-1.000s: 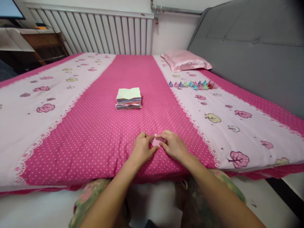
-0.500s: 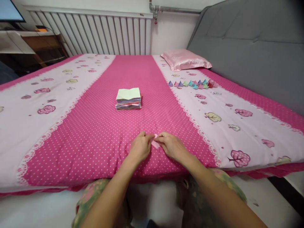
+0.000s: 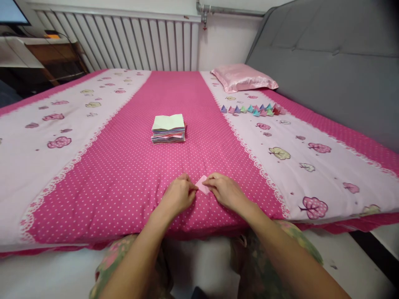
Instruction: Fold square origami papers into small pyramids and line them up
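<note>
A small folded piece of pink paper lies near the front edge of the bed, turned like a diamond. At its left corner, my left hand has thumb and fingertips pinched together. My right hand pinches the right side of the paper, with fingers over its upper face. Beyond the hands stands a stack of coloured paper sheets, a pale green sheet on top.
Several folded paper shapes in many colours stand in rows at the right, before a pink pillow. The bedspread is dotted pink with pale printed bands. A grey headboard rises at right; a radiator is behind.
My left hand has moved left and slightly down from the paper's top to its left corner, uncovering more of it. My right hand has stayed nearly in place.
</note>
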The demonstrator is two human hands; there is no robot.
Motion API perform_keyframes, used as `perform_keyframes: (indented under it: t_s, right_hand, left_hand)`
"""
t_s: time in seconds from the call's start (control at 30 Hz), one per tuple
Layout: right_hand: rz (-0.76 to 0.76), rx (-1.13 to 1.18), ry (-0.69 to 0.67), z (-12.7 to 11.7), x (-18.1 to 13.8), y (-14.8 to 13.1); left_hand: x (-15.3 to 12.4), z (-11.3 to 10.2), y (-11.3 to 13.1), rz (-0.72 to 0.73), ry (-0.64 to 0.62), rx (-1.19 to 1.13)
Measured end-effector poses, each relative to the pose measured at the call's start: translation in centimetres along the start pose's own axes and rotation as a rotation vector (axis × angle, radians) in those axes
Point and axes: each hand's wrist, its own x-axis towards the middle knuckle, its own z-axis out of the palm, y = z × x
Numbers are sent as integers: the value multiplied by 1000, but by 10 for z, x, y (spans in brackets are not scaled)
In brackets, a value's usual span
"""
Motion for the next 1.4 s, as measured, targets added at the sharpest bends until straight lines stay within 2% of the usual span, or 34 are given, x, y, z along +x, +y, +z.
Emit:
perform_keyframes:
  t_s: [0.33, 0.5, 0.7, 0.93, 1.13, 1.4]
  right_hand:
    - [14, 11, -8, -1, 1, -1]
    - [-14, 58, -15, -4, 0, 1]
    - [-66, 182, -27, -10, -1, 6]
    - [-55, 206, 10, -9, 0, 9]
    - [32, 200, 65, -7, 1, 11]
    - [127, 240, 20, -12, 0, 9]
  left_hand:
    - [-4, 3, 3, 162, -40, -11]
    - [-5, 2, 4, 248, -90, -150]
    - [2, -6, 1, 155, 92, -231]
    - [7, 8, -3, 126, 77, -112]
    - [8, 8, -1, 117, 80, -78]
    - [7, 6, 3, 109, 80, -85]
